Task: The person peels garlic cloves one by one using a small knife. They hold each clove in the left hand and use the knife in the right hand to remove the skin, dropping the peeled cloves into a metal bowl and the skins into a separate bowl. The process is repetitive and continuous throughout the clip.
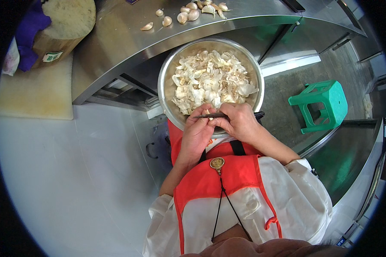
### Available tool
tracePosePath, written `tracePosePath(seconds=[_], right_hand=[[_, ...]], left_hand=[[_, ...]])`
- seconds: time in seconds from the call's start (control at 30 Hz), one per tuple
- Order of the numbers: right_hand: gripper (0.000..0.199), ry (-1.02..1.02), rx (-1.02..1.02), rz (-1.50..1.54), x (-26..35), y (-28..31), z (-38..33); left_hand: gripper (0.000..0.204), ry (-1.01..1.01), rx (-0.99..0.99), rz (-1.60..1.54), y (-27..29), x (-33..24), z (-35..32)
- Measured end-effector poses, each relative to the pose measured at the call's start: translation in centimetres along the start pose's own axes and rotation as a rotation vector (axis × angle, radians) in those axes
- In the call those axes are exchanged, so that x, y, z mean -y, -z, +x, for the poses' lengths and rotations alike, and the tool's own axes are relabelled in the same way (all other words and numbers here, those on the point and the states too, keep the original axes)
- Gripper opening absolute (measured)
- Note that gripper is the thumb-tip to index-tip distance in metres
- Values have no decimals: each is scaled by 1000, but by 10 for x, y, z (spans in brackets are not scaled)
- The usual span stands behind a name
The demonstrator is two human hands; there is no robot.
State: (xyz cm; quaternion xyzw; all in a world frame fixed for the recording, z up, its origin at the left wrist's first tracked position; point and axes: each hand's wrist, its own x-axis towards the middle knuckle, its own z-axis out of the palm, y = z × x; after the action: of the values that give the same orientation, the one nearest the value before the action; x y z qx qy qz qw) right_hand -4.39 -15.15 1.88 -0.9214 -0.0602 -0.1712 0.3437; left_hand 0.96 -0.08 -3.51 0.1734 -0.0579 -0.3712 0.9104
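Observation:
Over the near rim of a round metal bowl (164,81), my two hands meet. A garlic clove (208,112), small and pale, is pinched in the fingers of my left hand (195,130). My right hand (240,122) grips a knife (217,115) with a dark blade, its edge against the clove; the black handle end sticks out past my palm. Papery garlic skins (212,77) fill much of the bowl, which rests at my lap. My fingers partly cover the clove.
Several garlic cloves (193,15) lie on the steel counter (120,34) ahead. At the far left, a round wooden chopping block (68,21) with purple cloth (32,32) stands on a pale cutting board (34,94). A green plastic stool (324,103) stands on the floor to the right.

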Motion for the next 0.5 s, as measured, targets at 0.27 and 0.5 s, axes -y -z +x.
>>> tracePosePath(seconds=[0.27,0.5], right_hand=[[34,5,66,21,7,2,-2],[30,-118,58,120,12,14,-5]], left_hand=[[25,-1,-95,110,-4,-2,0],[25,-63,-151,166,-12,-8,1]])
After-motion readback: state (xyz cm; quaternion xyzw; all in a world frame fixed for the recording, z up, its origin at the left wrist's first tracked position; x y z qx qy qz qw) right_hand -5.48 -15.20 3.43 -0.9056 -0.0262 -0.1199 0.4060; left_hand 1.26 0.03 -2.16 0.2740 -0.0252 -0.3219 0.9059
